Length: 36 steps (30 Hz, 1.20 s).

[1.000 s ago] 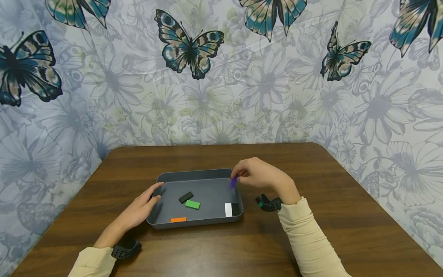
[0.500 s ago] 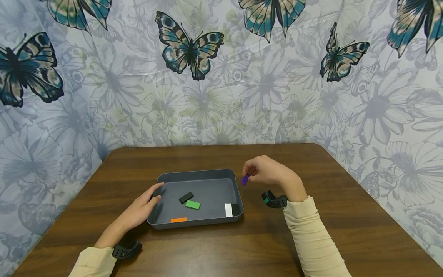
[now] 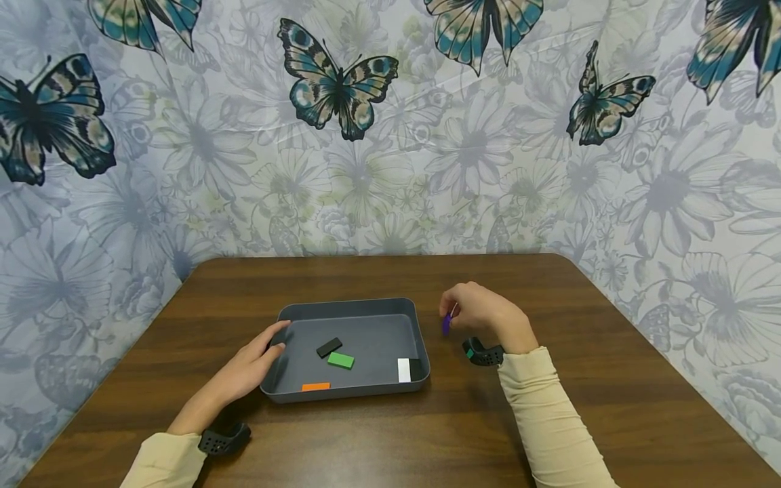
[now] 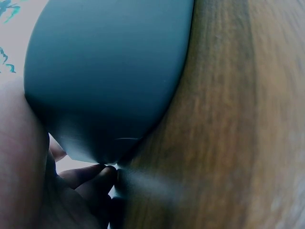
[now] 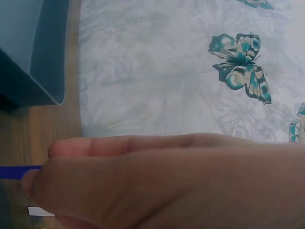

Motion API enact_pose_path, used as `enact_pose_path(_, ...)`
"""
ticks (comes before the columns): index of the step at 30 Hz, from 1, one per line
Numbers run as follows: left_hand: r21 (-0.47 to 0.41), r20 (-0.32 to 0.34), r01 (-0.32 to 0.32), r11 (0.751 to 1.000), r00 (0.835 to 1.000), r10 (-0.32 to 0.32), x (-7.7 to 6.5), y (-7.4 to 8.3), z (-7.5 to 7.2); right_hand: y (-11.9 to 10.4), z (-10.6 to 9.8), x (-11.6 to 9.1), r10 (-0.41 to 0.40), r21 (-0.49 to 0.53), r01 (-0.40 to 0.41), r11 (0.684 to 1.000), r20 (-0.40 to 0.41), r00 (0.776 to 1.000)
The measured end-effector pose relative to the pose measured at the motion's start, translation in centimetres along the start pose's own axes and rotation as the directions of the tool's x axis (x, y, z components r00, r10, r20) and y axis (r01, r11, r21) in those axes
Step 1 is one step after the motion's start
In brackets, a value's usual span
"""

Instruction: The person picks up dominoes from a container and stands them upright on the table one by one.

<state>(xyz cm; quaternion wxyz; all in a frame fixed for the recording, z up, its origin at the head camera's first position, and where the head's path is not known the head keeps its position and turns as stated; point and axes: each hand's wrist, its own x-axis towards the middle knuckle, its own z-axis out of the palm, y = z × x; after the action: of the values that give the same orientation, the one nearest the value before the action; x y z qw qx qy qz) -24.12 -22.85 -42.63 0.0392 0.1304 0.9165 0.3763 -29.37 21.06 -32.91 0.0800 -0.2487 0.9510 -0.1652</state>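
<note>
A grey tray (image 3: 372, 339) lies on the wooden table. At its left side my left hand (image 3: 247, 369) holds the wall, thumb and a finger over the rim. Beyond the tray's right side, my right hand (image 3: 482, 312) pinches a thin purple block (image 3: 447, 324) between thumb and fingers, just above or touching the table; I cannot tell which. In the right wrist view the purple block (image 5: 19, 172) sticks out past the fingertips, and a small white strip (image 5: 40, 211) shows below them. My palm is hidden.
Inside the tray lie a black block (image 3: 329, 348), a green block (image 3: 340, 360), an orange block (image 3: 316, 387) by the near wall, and a white block (image 3: 404, 370) beside a dark one (image 3: 415, 370). Butterfly-patterned cloth (image 3: 390, 169) hangs behind the table (image 3: 342, 440).
My right hand has carried the purple block from the tray's right rim out to the right, then slightly lower, and the block now points more upright. My left hand and the tray stay put.
</note>
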Motion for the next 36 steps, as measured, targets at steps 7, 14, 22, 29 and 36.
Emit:
enact_pose_path(7, 0.004, -0.001, 0.003, 1.000, 1.000, -0.003, 0.0, 0.1, 0.0, 0.5, 0.6, 0.6, 0.029, -0.001, -0.029, 1.000, 0.002, 1.000)
enact_pose_path(14, 0.004, 0.002, 0.005, 1.000, 1.000, -0.005, 0.0, 0.1, 0.0, 0.7, 0.9, 0.9, 0.035, -0.002, -0.035, 0.999, 0.013, 0.999)
enact_pose_path(22, 0.006, 0.003, 0.006, 1.000, 1.000, -0.006, 0.0, 0.2, -0.1, 1.0, 1.0, 1.1, 0.022, -0.009, -0.022, 1.000, 0.004, 1.000)
enact_pose_path(29, 0.000, 0.011, 0.016, 1.000, 1.000, -0.016, 0.0, 0.3, -0.1, 1.0, 0.7, 0.8, 0.004, 0.019, -0.004, 1.000, -0.008, 1.000)
enact_pose_path(36, 0.002, 0.009, 0.014, 1.000, 1.000, -0.014, -0.1, 0.3, 0.0, 0.2, 0.0, 0.4, -0.039, 0.008, 0.039, 0.999, -0.049, 0.998)
